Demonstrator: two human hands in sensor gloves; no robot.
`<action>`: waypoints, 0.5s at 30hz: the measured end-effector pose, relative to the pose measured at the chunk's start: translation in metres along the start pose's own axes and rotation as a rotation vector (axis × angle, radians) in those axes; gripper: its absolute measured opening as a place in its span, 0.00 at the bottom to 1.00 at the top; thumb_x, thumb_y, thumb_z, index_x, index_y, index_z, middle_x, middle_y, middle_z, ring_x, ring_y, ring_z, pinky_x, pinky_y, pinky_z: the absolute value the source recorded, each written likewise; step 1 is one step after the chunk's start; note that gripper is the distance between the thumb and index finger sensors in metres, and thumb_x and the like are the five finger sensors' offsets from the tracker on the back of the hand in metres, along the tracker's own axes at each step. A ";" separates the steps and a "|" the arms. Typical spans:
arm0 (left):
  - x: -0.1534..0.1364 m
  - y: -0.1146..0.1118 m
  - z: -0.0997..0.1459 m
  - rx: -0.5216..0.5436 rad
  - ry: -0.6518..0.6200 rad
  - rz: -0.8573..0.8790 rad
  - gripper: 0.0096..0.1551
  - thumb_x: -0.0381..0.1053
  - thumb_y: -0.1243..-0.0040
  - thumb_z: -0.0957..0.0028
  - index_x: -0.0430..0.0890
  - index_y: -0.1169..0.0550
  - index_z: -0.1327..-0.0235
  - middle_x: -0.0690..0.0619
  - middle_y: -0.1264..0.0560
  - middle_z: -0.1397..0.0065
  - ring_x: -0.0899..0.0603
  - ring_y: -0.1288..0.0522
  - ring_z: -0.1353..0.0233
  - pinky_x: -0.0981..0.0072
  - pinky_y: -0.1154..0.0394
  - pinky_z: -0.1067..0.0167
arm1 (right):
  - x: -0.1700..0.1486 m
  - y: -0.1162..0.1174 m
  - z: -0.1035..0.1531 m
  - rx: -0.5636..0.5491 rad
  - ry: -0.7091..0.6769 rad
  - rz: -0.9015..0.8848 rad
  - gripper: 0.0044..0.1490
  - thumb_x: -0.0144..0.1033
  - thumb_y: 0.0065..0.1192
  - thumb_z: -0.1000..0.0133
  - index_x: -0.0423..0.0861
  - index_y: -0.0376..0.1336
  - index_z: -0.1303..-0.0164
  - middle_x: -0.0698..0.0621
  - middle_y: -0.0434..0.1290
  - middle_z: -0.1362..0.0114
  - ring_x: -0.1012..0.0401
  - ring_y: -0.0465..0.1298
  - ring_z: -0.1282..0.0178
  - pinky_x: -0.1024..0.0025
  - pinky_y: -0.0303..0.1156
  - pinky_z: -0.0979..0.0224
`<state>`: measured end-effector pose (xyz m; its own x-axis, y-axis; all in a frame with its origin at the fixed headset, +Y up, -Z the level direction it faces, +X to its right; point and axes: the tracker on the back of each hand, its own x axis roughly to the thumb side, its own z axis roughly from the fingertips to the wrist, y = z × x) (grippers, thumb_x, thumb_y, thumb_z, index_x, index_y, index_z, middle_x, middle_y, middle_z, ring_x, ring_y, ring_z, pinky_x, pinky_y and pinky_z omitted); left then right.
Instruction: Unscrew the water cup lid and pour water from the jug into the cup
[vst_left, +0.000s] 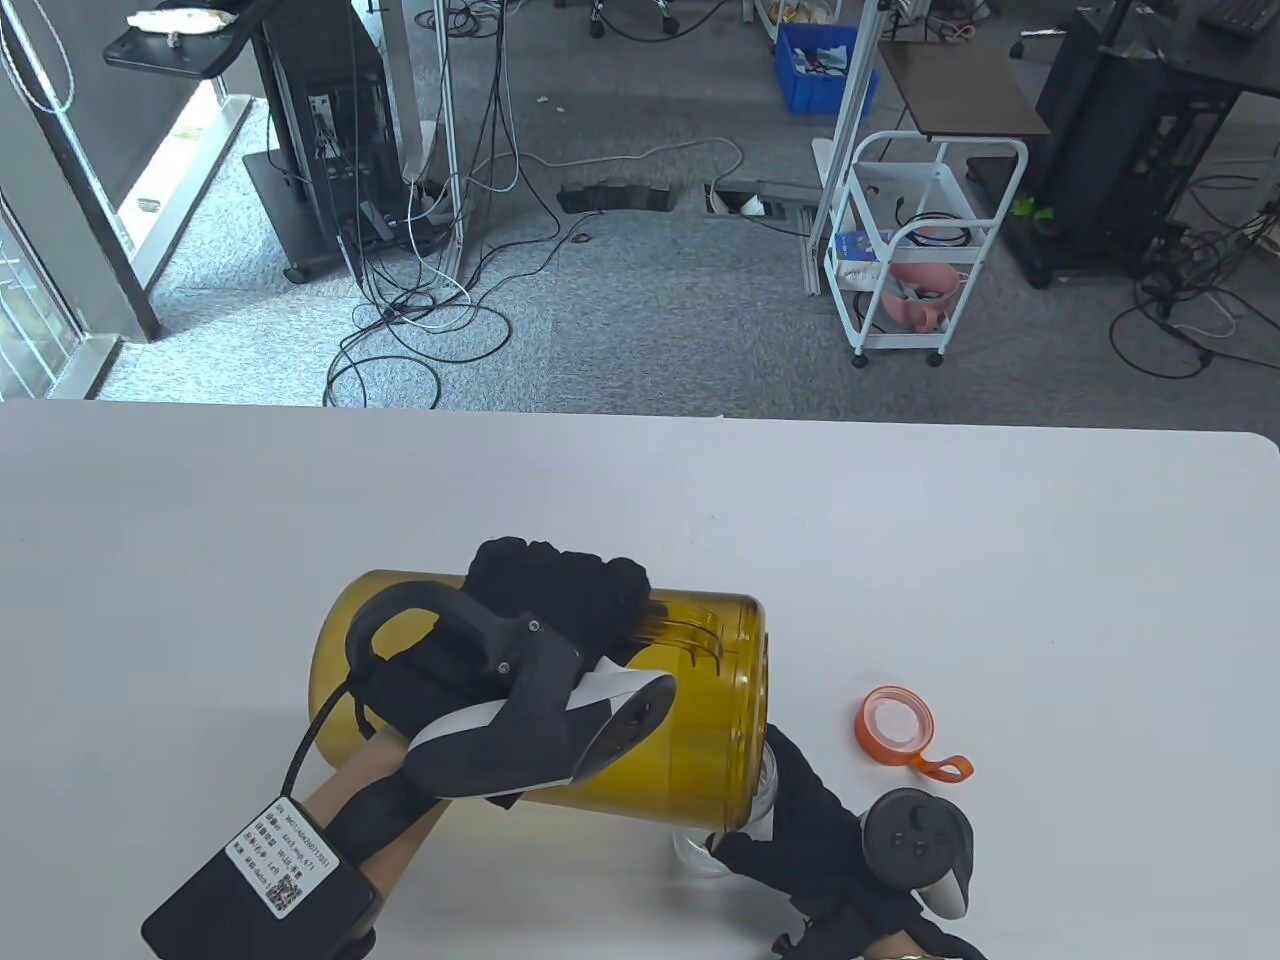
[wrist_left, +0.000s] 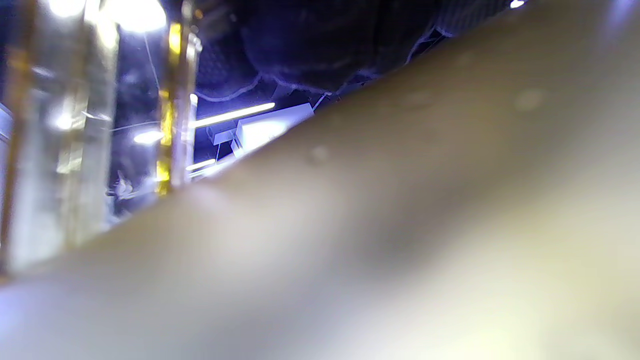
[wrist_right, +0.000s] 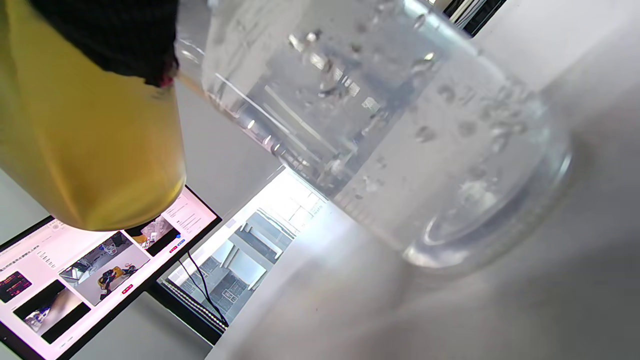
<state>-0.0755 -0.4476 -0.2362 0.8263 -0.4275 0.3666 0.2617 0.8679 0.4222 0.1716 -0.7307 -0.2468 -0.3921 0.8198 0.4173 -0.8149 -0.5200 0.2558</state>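
A white table (vst_left: 1000, 560) fills the lower half of the table view; beyond its far edge lies a grey carpeted floor strewn with black cables, with a white wheeled cart (vst_left: 925, 250) and a blue crate (vst_left: 822, 68) farther back.

The amber translucent jug (vst_left: 690, 720) is held tipped on its side above the table, its base toward the left and its mouth toward the right, directly over the cup. The left hand (vst_left: 540, 610), in a black glove with a grey-and-white tracker on its back, has its fingers curled around the jug's handle region. In the left wrist view the jug wall (wrist_left: 400, 225) is a blurred tan surface filling most of the frame, with dark gloved fingers (wrist_left: 310, 50) at the top edge.

The clear water cup (wrist_right: 400, 140) stands on the table, partly hidden beneath the jug's mouth in the table view (vst_left: 745, 815). The right wrist view shows bubbles and water inside it and the jug's amber body (wrist_right: 90, 140) just beside it. The right hand (vst_left: 810, 840), also in a black glove, wraps the cup's side.

The orange lid (vst_left: 897, 722), with its loop strap, lies off the cup on the table, near the right hand and apart from the cup.
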 end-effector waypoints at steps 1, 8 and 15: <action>0.000 0.000 0.000 0.000 -0.001 0.001 0.19 0.70 0.64 0.32 0.59 0.33 0.43 0.70 0.25 0.55 0.60 0.20 0.58 0.63 0.23 0.34 | 0.000 0.000 0.000 0.000 0.000 0.001 0.66 0.59 0.69 0.51 0.43 0.37 0.18 0.40 0.50 0.15 0.43 0.59 0.16 0.33 0.46 0.22; -0.001 -0.001 0.001 0.003 0.003 0.009 0.19 0.70 0.64 0.32 0.59 0.33 0.43 0.70 0.25 0.55 0.60 0.20 0.58 0.63 0.23 0.34 | 0.000 0.000 0.000 0.000 0.000 0.000 0.65 0.59 0.69 0.51 0.43 0.37 0.18 0.40 0.50 0.15 0.43 0.59 0.16 0.33 0.46 0.22; -0.005 -0.004 0.004 0.006 0.016 0.031 0.19 0.70 0.64 0.32 0.59 0.33 0.43 0.70 0.25 0.55 0.60 0.20 0.58 0.63 0.23 0.34 | 0.000 0.000 0.000 0.001 0.001 -0.001 0.65 0.59 0.69 0.51 0.43 0.37 0.18 0.39 0.50 0.15 0.43 0.59 0.16 0.33 0.46 0.23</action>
<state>-0.0827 -0.4496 -0.2367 0.8421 -0.3961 0.3660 0.2328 0.8791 0.4160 0.1714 -0.7307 -0.2465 -0.3911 0.8207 0.4165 -0.8149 -0.5192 0.2577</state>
